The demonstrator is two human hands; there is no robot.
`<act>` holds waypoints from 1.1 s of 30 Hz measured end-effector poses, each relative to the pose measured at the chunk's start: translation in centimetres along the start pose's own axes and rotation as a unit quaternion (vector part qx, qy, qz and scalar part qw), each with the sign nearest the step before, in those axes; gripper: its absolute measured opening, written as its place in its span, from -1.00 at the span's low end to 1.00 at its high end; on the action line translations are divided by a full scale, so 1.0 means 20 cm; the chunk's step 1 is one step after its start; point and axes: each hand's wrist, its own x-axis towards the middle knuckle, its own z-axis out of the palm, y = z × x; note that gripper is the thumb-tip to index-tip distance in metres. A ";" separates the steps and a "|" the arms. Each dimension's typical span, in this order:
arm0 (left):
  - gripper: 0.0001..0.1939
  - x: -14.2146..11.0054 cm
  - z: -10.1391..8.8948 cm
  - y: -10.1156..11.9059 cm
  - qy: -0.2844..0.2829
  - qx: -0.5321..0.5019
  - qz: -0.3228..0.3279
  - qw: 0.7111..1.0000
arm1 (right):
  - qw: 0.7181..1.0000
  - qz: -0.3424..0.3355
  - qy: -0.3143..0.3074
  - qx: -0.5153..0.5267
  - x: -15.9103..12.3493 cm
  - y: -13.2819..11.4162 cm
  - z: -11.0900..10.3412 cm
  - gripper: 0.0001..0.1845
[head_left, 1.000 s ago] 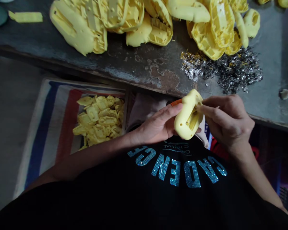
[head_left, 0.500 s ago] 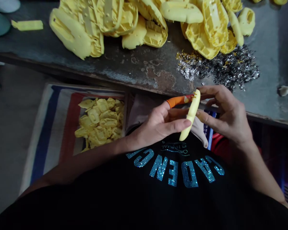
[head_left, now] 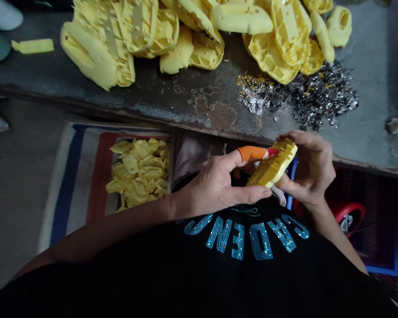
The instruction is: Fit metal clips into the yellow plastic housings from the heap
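Observation:
Between my two hands, in front of my chest, is a yellow plastic shell (head_left: 274, 164), tilted so its ribbed inner side shows. My left hand (head_left: 215, 183) grips it from the left, thumb along the lower edge. An orange and red cover sits on that hand's index finger, which presses on the shell's inside. My right hand (head_left: 313, 165) holds the upper right end, its fingers curled over the rim and its thumb underneath. Just beyond, on the worktable (head_left: 185, 106), lies a heap of small shiny metal pieces (head_left: 325, 95), with gold-coloured bits at its left side.
More yellow shells (head_left: 139, 31) are piled along the back of the table. Below the table edge at left, a container of yellow shells (head_left: 139, 170) stands by a striped sheet (head_left: 76, 176). A small whitish lump (head_left: 395, 126) lies at far right, and a red object (head_left: 350, 216) sits lower right.
The shell has turned from edge-on to showing its inner side, and has shifted slightly right. My left index finger now presses into it. The whole view has shifted slightly.

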 end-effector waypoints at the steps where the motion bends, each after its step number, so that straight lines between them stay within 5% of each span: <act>1: -0.34 0.01 0.01 0.01 0.009 0.018 0.010 1.000 | 1.000 0.001 0.028 -0.008 -0.01 0.00 0.01 -0.24; 3: -0.42 0.02 0.02 0.02 0.021 0.036 0.031 0.999 | 0.994 -0.016 0.106 -0.014 -0.03 0.02 0.03 -0.24; 10: -0.68 0.08 0.02 0.03 0.003 0.076 0.132 0.988 | 0.967 -0.095 0.236 -0.012 0.03 0.09 0.12 -0.29; 16: -0.56 0.11 -0.03 -0.01 0.027 0.221 0.193 0.956 | 0.928 -0.141 0.337 0.074 0.09 0.15 0.24 -0.32; 20: -0.23 0.10 -0.08 -0.05 0.076 0.291 0.225 0.927 | 0.939 -0.116 0.323 0.028 0.10 0.14 0.30 -0.34; 27: -0.14 0.04 -0.22 -0.10 0.114 0.396 0.288 0.864 | 0.961 -0.040 0.237 0.133 0.07 0.17 0.22 -0.39; 29: -0.08 -0.07 -0.33 -0.15 0.159 0.439 0.265 0.844 | 0.967 -0.029 0.228 0.112 0.10 0.22 0.15 -0.47; 33: -0.03 -0.43 -0.67 -0.33 0.259 0.544 0.107 0.791 | 0.981 -0.026 0.192 -0.011 0.24 0.30 -0.04 -0.79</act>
